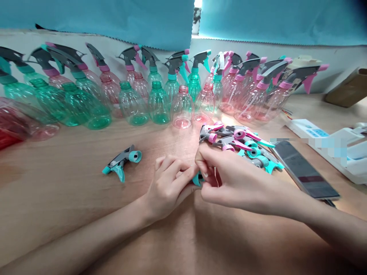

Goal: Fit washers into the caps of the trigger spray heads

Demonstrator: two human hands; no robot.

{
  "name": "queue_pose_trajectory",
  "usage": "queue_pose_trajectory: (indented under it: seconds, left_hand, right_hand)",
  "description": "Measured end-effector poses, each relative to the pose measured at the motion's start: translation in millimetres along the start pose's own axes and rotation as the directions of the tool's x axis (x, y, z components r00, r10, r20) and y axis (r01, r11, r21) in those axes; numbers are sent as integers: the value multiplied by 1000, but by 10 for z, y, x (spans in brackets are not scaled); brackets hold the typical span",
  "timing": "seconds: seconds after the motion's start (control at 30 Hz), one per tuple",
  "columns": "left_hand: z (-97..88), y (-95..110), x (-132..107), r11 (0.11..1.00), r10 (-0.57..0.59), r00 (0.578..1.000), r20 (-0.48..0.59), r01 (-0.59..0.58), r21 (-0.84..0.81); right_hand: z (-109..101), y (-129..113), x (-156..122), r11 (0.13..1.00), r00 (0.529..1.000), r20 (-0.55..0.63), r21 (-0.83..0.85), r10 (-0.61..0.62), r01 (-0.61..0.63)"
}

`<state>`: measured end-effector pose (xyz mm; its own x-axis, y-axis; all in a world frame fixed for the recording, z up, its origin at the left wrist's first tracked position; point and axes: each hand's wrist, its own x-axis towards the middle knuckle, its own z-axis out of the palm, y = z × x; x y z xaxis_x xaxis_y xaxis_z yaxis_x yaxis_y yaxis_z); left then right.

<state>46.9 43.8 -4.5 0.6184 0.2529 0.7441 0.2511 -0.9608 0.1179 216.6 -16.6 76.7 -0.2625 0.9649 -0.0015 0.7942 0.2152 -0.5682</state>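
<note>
My left hand (pixel 170 183) is closed around a teal-collared trigger spray head (pixel 197 178), mostly hidden by my fingers. My right hand (pixel 229 177) meets it from the other side, fingers curled in a pinch right at the teal part. What that pinch holds is hidden; a thin pale line shows beside its fingers. To the left of my hands, a grey and teal spray head (pixel 122 162) lies alone on the table. Just beyond my right hand is a pile of pink and teal spray heads (pixel 229 134).
Along the back stand green bottles (pixel 159 107) and pink bottles (pixel 182 109), some uncapped, others fitted with spray heads. A phone (pixel 306 170) and a white power strip (pixel 323 145) lie on the right. A brown box (pixel 348 88) sits at the far right on the wooden table (pixel 71 198).
</note>
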Motion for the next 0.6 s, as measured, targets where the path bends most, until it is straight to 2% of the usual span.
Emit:
queue_pose_trajectory:
  seconds: [0.13, 0.27, 0.37, 0.6]
  left_hand:
    - [14, -16, -14, 1000, -21, 1000, -14, 21, -3]
    - [19, -42, -25, 999, -32, 999, -4, 32, 0]
    - [19, -47, -26, 999, -37, 999, -2, 37, 3]
    - [27, -29, -20, 999, -36, 999, -1, 36, 22]
  right_hand:
    - [-10, 12, 18, 1000, 999, 34, -6, 10, -10]
    - [-17, 56, 60, 997, 998, 63, 68, 17, -21]
    - [-2, 96, 74, 996, 999, 48, 94, 1, -5]
    - [46, 54, 77, 997, 999, -30, -77, 31, -34]
